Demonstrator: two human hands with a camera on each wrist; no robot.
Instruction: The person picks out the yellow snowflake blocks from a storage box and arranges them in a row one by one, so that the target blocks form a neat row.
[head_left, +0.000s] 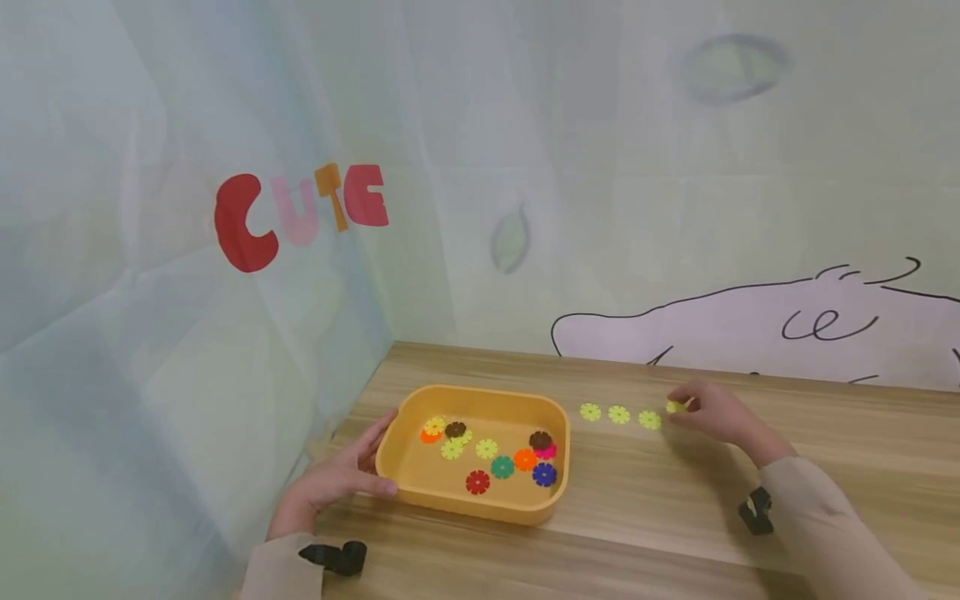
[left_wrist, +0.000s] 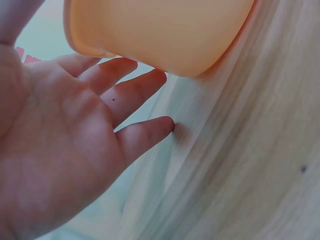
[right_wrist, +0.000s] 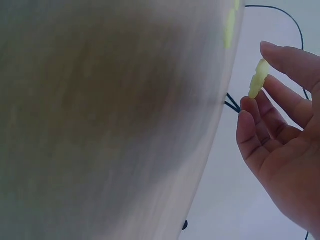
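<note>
My right hand (head_left: 712,410) pinches a yellow-green notched plastic disc (right_wrist: 258,79) between thumb and fingers, held above the table in the right wrist view. Left of it, several like discs (head_left: 618,414) lie in a row on the table. My left hand (head_left: 341,477) rests against the left side of an orange-yellow tray (head_left: 480,505), its thumb along the front corner. In the left wrist view its fingers (left_wrist: 135,95) are spread and fairly straight beside the tray wall. Inside the tray are loose discs, among them a red one (head_left: 477,482), a green one (head_left: 502,467) and a blue one (head_left: 544,475).
The wood-grain table (head_left: 637,533) meets a pale sheet wall at the back and left. Coloured letters (head_left: 247,223) hang on the left sheet. A pink line-drawn figure (head_left: 720,333) rises behind the table's far edge.
</note>
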